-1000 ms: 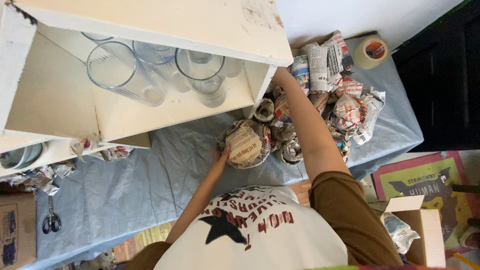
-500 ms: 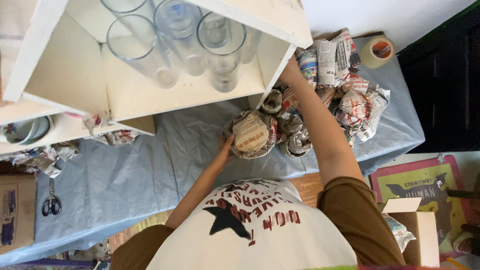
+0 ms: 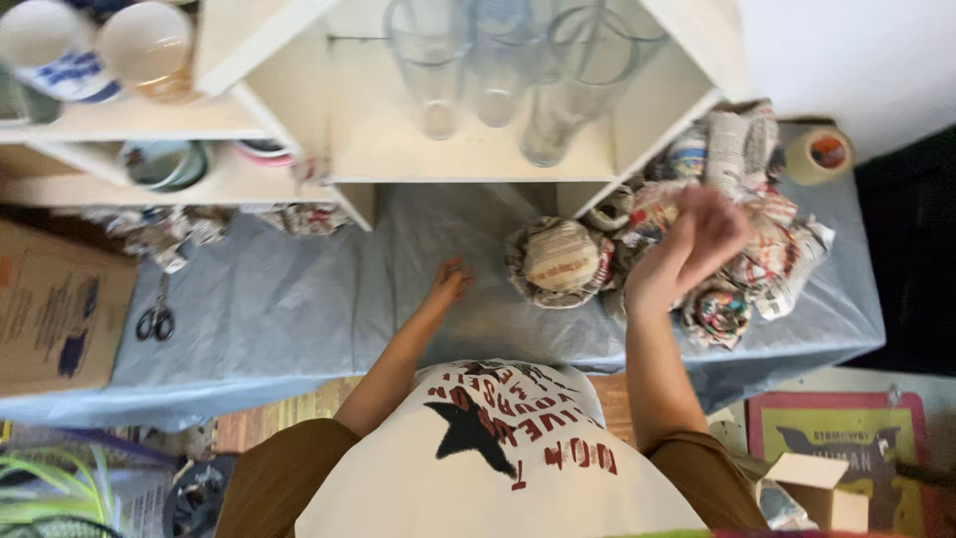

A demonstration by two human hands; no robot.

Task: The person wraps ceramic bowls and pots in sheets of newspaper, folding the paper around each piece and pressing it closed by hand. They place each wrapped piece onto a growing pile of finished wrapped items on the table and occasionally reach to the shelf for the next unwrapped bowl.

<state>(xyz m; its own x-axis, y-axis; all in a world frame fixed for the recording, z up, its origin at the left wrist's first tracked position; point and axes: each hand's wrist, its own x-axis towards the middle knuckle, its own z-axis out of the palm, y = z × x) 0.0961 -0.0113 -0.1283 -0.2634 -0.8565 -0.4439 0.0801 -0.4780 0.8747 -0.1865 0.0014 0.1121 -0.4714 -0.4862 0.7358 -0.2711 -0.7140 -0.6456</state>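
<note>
below the white shelf unit (image 3: 478, 159), seen from the head camera, a table under a pale blue cloth (image 3: 299, 299) runs from a flat cardboard box (image 3: 55, 309) at one end to a drop-off edge near the dark doorway at the other. scissors (image 3: 155, 321) lie near the box. a broad bare stretch of cloth lies between the scissors and the newspaper bundles, and the left hand (image 3: 450, 284) rests there, fingers loosely curled, holding nothing, just short of the round newspaper-wrapped bundle (image 3: 560, 261). that bundle sits under the shelf's lower corner, crumpled, cream and brown, touching the heap of other wrapped bundles (image 3: 742, 229) behind it. the right hand (image 3: 692, 244) hovers raised over the heap, blurred; whether it grips anything i cannot tell. a tape roll (image 3: 819, 154) stands at the far corner. tall clear glasses (image 3: 438, 70) fill the shelf above.
</note>
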